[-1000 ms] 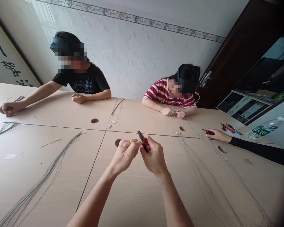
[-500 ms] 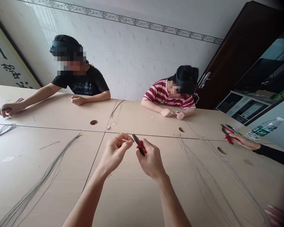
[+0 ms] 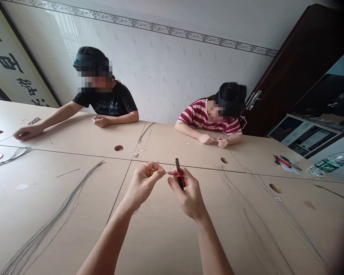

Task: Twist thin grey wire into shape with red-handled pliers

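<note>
My left hand [image 3: 145,183] is closed in a pinch, thumb against forefinger, on a thin wire [image 3: 166,173] whose tiny tip shows past the fingers; most of it is hidden or too fine to see. Close on its right, my right hand [image 3: 190,191] grips red-handled pliers [image 3: 179,176] against the palm, jaws pointing up and away. The right forefinger reaches toward the wire tip; whether it touches cannot be made out. Both hands are above the tabletop [image 3: 160,236].
Bundles of long thin wires lie left [image 3: 63,204] and right [image 3: 240,202]. Across the table sit one person in black [image 3: 111,101] and another in a striped shirt [image 3: 195,114]. At right stand a water bottle [image 3: 329,162] and red-handled pliers [image 3: 282,161]. Cable holes [image 3: 118,148] pierce the table.
The pliers have turned upright and away from the left fingertips, and my right forefinger has extended toward them. A co-worker's hand at right has left the other pliers. The view has shifted slightly left.
</note>
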The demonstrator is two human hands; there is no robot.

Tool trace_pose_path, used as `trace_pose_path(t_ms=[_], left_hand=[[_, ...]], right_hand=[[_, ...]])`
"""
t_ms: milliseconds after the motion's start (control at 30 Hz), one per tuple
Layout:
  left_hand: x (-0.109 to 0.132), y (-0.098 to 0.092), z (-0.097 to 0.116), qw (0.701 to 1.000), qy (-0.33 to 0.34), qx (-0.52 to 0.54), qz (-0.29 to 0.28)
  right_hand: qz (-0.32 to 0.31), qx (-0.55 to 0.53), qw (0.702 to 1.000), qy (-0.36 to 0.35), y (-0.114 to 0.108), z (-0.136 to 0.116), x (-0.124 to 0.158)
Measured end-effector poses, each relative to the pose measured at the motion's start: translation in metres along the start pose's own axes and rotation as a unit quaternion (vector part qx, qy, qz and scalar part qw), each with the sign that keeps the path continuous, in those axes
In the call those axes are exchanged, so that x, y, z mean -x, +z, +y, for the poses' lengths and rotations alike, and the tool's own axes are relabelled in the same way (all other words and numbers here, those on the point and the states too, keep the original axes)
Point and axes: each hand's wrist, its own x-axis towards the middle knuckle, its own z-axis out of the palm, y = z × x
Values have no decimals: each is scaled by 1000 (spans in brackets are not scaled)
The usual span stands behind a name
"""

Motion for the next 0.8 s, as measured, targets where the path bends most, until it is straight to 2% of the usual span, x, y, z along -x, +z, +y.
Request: trace_pose_path(t_ms=[367,800], left_hand=[[0,3,1,998,-2,30,-55],[-1,1,-1,998,-2,-23,-57]], right_hand=[[-18,-31,999,-12,-3,-3,2],[-33,-16,999,-14,-7,-6,2]])
